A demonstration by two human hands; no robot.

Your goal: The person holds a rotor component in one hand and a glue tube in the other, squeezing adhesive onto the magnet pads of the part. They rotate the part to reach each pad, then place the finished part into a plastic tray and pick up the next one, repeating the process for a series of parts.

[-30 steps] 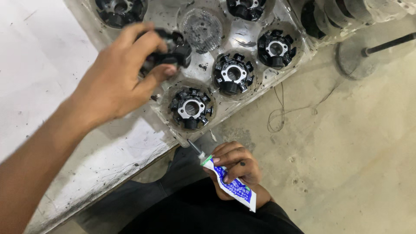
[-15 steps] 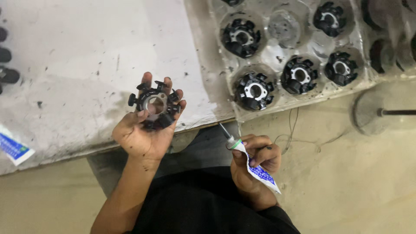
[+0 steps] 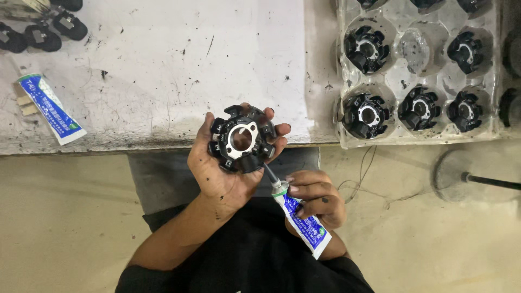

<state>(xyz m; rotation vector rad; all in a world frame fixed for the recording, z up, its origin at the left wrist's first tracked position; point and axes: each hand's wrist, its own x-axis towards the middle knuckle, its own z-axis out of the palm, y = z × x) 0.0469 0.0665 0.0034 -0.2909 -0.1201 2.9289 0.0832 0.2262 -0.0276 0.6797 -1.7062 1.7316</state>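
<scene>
My left hand (image 3: 220,173) lies palm up just below the table's front edge and cradles a black ring-shaped stator (image 3: 241,139) with a metal centre plate and several winding poles. My right hand (image 3: 317,199) grips a small blue-and-white glue tube (image 3: 302,221). The tube's thin nozzle points up and left and touches the stator's lower right rim. Both hands are smudged with dark grime.
A clear plastic tray (image 3: 404,78) at the right of the white table (image 3: 163,65) holds several more black stators. Another glue tube (image 3: 49,107) lies at the left, small black parts (image 3: 43,32) at the top left. A round metal stand (image 3: 464,176) rests on the floor.
My left hand has brought the stator from the tray toward my body. The tube's nozzle has risen and now meets the stator's rim.
</scene>
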